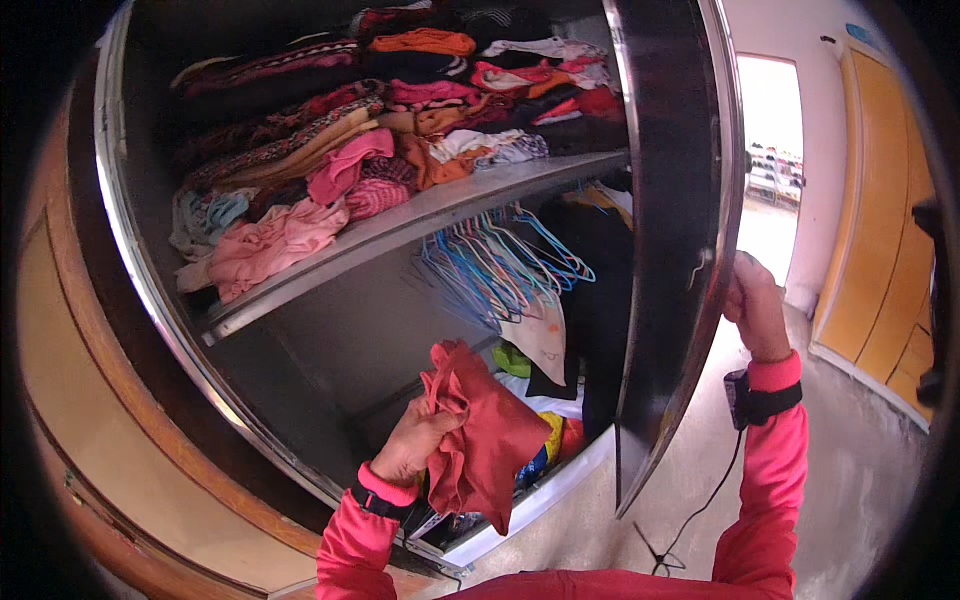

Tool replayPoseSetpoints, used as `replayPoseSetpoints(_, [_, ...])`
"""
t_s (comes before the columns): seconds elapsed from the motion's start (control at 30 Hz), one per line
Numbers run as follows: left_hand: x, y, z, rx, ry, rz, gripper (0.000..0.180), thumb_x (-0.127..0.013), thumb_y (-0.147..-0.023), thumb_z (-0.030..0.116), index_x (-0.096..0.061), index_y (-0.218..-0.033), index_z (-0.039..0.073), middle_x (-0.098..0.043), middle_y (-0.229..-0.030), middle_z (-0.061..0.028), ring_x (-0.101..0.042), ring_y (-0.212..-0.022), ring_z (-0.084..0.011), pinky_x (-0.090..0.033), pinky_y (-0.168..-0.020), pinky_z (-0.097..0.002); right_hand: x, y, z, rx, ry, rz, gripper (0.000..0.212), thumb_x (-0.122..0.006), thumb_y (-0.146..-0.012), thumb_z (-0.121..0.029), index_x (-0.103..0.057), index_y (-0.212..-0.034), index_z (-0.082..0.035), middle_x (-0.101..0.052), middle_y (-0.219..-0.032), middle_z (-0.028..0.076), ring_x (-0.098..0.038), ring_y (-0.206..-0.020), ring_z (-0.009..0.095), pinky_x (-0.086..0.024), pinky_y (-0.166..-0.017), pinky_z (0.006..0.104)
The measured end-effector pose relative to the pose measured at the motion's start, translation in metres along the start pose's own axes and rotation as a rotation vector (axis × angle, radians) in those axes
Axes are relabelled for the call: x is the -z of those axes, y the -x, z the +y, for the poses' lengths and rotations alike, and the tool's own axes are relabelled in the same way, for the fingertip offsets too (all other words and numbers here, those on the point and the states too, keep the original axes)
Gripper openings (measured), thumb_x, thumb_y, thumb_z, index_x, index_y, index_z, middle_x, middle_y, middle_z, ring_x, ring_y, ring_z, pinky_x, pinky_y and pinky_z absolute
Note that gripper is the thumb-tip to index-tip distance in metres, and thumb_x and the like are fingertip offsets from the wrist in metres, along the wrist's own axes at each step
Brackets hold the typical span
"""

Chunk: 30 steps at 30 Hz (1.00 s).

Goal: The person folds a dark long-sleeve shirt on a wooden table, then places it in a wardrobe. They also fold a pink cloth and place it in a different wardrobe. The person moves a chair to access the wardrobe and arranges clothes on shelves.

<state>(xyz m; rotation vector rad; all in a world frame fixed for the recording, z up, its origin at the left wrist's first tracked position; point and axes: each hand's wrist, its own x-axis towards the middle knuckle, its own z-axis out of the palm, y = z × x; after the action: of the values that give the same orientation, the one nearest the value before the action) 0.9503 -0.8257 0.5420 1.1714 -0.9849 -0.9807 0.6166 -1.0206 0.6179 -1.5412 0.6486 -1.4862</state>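
My left hand (420, 436) grips a folded red cloth (487, 433) by its left side, in front of the lower part of an open wardrobe. What garment the cloth is, I cannot tell. At the right, my right hand (757, 306) is closed on the outer edge of the dark wardrobe door (672, 200), which stands swung out. Some of its fingertips are hidden by the door. Above, a metal shelf (400, 225) bears stacks of folded clothes (350, 165). Under it hang several wire hangers (505, 260) in blue, white and pink.
Dark garments (598, 300) hang beside the hangers. A green cloth (512, 359) and other clothes lie at the wardrobe's bottom. A black cable (690, 520) runs from my right wrist toward the floor (860, 470). Yellow-brown cupboard doors (872, 220) stand at the far right, beside a bright doorway (772, 110).
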Motion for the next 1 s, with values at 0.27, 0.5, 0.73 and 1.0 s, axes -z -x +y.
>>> replayPoseSetpoints(0.27, [-0.043, -0.028, -0.002, -0.017, -0.063, -0.102, 0.015, -0.054, -0.079, 0.001, -0.055, -0.093, 0.004, -0.057, -0.080, 0.0015, -0.052, -0.065, -0.0055, -0.041, -0.053, -0.0209, 0.061, 0.025, 0.010, 0.261, 0.173, 0.347, 0.022, -0.044, -0.089, -0.024, -0.052, -0.087, -0.004, -0.044, -0.062, -0.001, -0.037, -0.049, 0.005, -0.030, -0.042, 0.0202])
replayPoseSetpoints(0.5, [-0.060, -0.054, -0.010, -0.050, -0.653, -0.212, 0.020, -0.052, -0.080, 0.007, -0.059, -0.098, 0.001, -0.059, -0.091, -0.0041, -0.055, -0.082, -0.0150, -0.047, -0.070, -0.0273, -0.017, 0.138, 0.083, -0.036, -0.008, -0.179, 0.027, -0.049, -0.085, -0.004, -0.044, -0.112, -0.006, -0.052, -0.079, 0.003, -0.050, -0.066, 0.009, -0.043, -0.059, 0.0228])
replayPoseSetpoints(0.73, [-0.117, -0.049, -0.029, -0.296, -1.525, -0.700, 0.027, -0.056, -0.073, 0.016, -0.056, -0.094, 0.000, -0.057, -0.071, -0.0228, -0.059, -0.069, -0.0365, -0.046, -0.061, -0.0446, -0.091, 0.172, 0.125, -0.597, -0.833, -0.633, 0.054, -0.041, -0.091, -0.036, -0.018, -0.135, -0.014, -0.032, -0.131, 0.010, -0.037, -0.120, 0.023, -0.041, -0.089, 0.0413])
replayPoseSetpoints(1.0, [-0.116, -0.002, -0.024, -0.697, -1.609, -0.375, 0.042, -0.052, -0.073, 0.003, -0.044, -0.112, -0.010, -0.053, -0.101, -0.0282, -0.058, -0.082, -0.0392, -0.049, -0.064, -0.0408, -0.133, 0.148, 0.107, -0.512, -1.303, -0.470, 0.042, -0.035, -0.092, -0.041, -0.045, -0.118, -0.010, -0.048, -0.120, 0.007, -0.043, -0.114, 0.022, -0.032, -0.097, 0.0385])
